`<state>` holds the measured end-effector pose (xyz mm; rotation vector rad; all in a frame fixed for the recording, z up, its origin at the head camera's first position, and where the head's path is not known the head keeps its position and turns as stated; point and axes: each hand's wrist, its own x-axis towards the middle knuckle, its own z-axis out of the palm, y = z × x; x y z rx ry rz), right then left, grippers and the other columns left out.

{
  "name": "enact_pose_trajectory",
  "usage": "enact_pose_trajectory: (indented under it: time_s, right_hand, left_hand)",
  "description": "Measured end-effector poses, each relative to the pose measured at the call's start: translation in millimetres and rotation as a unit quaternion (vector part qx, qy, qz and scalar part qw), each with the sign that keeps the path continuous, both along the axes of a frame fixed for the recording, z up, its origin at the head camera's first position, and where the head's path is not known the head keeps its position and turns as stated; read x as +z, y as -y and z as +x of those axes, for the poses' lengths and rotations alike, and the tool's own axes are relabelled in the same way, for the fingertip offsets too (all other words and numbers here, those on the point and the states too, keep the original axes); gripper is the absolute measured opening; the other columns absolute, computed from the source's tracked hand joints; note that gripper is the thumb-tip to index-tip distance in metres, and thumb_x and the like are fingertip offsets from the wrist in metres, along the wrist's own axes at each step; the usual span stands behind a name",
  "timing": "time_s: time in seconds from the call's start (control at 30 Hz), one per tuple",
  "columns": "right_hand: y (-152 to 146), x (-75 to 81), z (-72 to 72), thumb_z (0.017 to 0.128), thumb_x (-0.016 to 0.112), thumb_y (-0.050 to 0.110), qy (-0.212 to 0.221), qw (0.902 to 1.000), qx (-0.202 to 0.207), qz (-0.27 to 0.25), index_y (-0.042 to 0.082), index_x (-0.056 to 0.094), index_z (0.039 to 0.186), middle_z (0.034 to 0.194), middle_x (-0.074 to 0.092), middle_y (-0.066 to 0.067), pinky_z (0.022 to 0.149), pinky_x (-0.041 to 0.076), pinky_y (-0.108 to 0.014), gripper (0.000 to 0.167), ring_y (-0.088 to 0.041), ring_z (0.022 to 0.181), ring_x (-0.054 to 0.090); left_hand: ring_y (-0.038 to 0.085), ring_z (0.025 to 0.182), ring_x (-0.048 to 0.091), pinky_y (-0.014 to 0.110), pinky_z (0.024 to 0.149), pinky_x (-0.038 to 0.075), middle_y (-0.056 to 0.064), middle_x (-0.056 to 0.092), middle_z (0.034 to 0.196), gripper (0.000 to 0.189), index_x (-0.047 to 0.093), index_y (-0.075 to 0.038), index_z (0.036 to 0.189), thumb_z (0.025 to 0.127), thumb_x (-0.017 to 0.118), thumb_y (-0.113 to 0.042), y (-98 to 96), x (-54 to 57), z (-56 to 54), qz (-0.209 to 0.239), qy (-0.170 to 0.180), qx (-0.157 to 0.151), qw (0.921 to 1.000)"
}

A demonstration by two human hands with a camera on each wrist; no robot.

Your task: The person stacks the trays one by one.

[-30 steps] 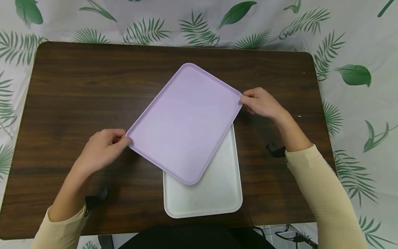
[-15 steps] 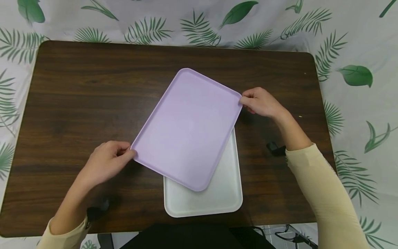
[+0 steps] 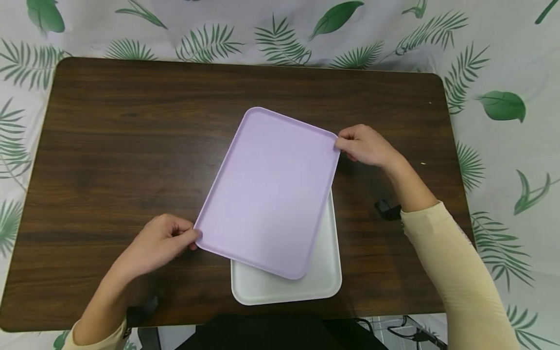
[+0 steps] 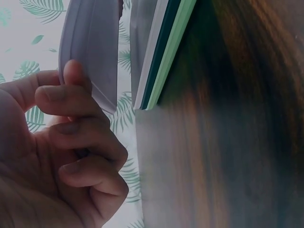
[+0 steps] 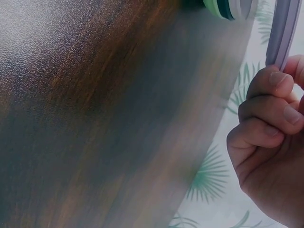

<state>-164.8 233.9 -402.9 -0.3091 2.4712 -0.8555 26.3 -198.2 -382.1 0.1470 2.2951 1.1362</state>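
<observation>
A light purple rectangular tray (image 3: 269, 189) is held at a slant in the head view, raised above a white tray (image 3: 325, 262). My left hand (image 3: 164, 240) pinches its near left corner between thumb and fingers. At the far right corner, my right hand (image 3: 365, 145) grips the rim the same way. Seen edge-on in the left wrist view, the white tray tops a stack with a dark green tray (image 4: 164, 52) and a light green tray (image 4: 173, 61) under it. A gap shows between the purple tray and this stack. Most of the white tray's far part is hidden beneath the purple one.
The stack stands on a dark wood-grain table (image 3: 131, 136), close to its near edge. A white cloth with green leaf prints (image 3: 503, 160) surrounds the table. Black cables (image 3: 415, 334) show below the near edge on the right.
The purple tray has turned counterclockwise, and its left and near corners have come closer to the person. My left hand moved rightward and nearer with its corner; the right hand barely shifted.
</observation>
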Motion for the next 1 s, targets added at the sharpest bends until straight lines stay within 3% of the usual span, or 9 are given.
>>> enact_pose_trajectory:
  time_s: [0.23, 0.6, 0.83, 0.9, 1.0]
  right_hand:
    - [1.9, 0.1, -0.1, 0.090, 0.049, 0.017, -0.003, 1.0000, 0.009, 0.003, 0.006, 0.051, 0.065, 0.054, 0.047, -0.007, 0.053, 0.032, -0.034, 0.027, -0.021, 0.052, 0.043]
    - [5.3, -2.6, -1.5, 0.090, 0.050, 0.018, -0.006, 0.9997, 0.023, 0.005, 0.007, 0.051, 0.065, 0.054, 0.047, -0.006, 0.052, 0.031, -0.033, 0.027, -0.021, 0.052, 0.044]
    - [8.4, -4.8, -1.1, 0.092, 0.051, 0.019, -0.004, 0.9992, 0.041, 0.002, 0.007, 0.054, 0.066, 0.055, 0.048, -0.007, 0.052, 0.032, -0.033, 0.028, -0.021, 0.052, 0.045]
    - [8.8, -5.8, -1.0, 0.092, 0.051, 0.019, -0.002, 0.9989, 0.046, 0.001, 0.008, 0.054, 0.067, 0.055, 0.048, -0.007, 0.052, 0.032, -0.033, 0.028, -0.021, 0.052, 0.045]
    - [9.2, -7.3, -0.9, 0.092, 0.052, 0.020, -0.002, 0.9986, 0.052, 0.001, 0.007, 0.055, 0.068, 0.055, 0.048, -0.007, 0.053, 0.033, -0.034, 0.028, -0.022, 0.053, 0.045]
  left_hand:
    - [0.006, 0.043, 0.035, 0.025, 0.040, 0.028, -0.007, 0.044, 0.049, 0.027, 0.067, -0.013, 0.064, 0.091, 0.064, -0.014, -0.1, -3.7, 6.6, 0.058, 0.038, -0.006, 0.9976]
    - [0.003, 0.045, 0.033, 0.023, 0.040, 0.024, -0.005, 0.051, 0.051, 0.030, 0.071, -0.012, 0.065, 0.094, 0.063, -0.014, -6.8, -18.3, 19.8, 0.131, 0.084, -0.050, 0.9865]
    - [0.002, 0.043, 0.030, 0.022, 0.038, 0.021, 0.002, 0.057, 0.052, 0.041, 0.059, -0.008, 0.053, 0.094, 0.062, -0.013, -16.2, -26.5, 34.8, 0.183, 0.113, -0.058, 0.9748]
    - [0.003, 0.044, 0.036, 0.023, 0.039, 0.025, 0.003, 0.061, 0.056, 0.043, 0.057, -0.008, 0.052, 0.094, 0.061, -0.013, -18.4, -28.8, 38.2, 0.191, 0.118, -0.065, 0.9723]
    - [0.010, 0.055, 0.057, 0.024, 0.051, 0.042, 0.006, 0.067, 0.063, 0.045, 0.056, -0.005, 0.052, 0.096, 0.060, -0.013, -20.8, -32.6, 42.0, 0.206, 0.127, -0.074, 0.9674]
